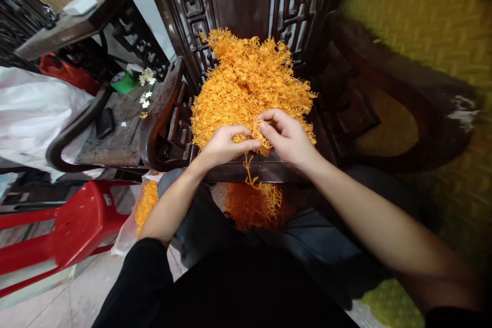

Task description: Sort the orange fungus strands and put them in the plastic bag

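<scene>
A big heap of orange, thin-branched plastic-looking pieces (246, 82) rests on the seat of a dark carved wooden chair (244, 10). At the heap's front edge, my right hand (290, 138) pinches a small orange branched piece (261, 132) between thumb and fingertips. My left hand (226, 146) meets it from the left, its thumb and forefinger closed about the near side of that piece. An orange strand (249, 171) dangles below the left fingertips, over the seat's front edge. Where exactly the fingertips grip is partly hidden.
More orange pieces (253, 205) lie below the seat between my knees, and others fill a clear bag (144, 205) at left. Beside it stands a red plastic chair (82, 225). Another wooden chair (115, 151) holds a green roll (123, 82) and white bits (146, 98).
</scene>
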Demonstrator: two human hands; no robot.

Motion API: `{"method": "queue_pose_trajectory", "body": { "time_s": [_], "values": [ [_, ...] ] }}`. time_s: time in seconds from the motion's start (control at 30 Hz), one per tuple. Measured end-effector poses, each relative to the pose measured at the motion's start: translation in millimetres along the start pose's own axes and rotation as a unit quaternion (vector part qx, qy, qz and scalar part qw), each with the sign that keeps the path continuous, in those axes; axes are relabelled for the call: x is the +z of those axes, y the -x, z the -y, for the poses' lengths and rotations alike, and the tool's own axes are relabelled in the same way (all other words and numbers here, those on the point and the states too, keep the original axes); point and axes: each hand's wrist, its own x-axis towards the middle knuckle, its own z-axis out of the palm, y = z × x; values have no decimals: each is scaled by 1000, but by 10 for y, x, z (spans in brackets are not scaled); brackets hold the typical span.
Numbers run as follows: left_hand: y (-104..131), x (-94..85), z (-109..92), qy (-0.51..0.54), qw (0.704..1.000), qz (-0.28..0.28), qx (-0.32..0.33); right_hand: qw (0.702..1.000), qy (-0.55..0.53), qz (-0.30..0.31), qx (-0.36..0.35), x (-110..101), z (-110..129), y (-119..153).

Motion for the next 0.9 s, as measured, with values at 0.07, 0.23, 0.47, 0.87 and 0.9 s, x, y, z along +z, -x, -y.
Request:
{"method": "queue_pose_trajectory", "body": {
  "time_s": [0.07, 0.23, 0.47, 0.87, 0.9],
  "values": [
    [-2, 52, 22, -10, 999, 33, 2, 992, -109, -46, 52, 34, -15, -26],
    [-7, 103, 95, 10, 992, 127, -5, 955, -256, -68, 135, 4, 64, -68],
    [-7, -219, 257, 71, 987, 137, -47, 944, -283, -97, 142, -93, 158, -62],
    [-75, -137, 150, -62, 967, -58, 241, 946, -259, 72, 182, -14, 187, 14],
    [-76, -97, 126, -61, 964, -62, 253, 945, -260, 78, 182, -5, 184, 20]
  ]
}}
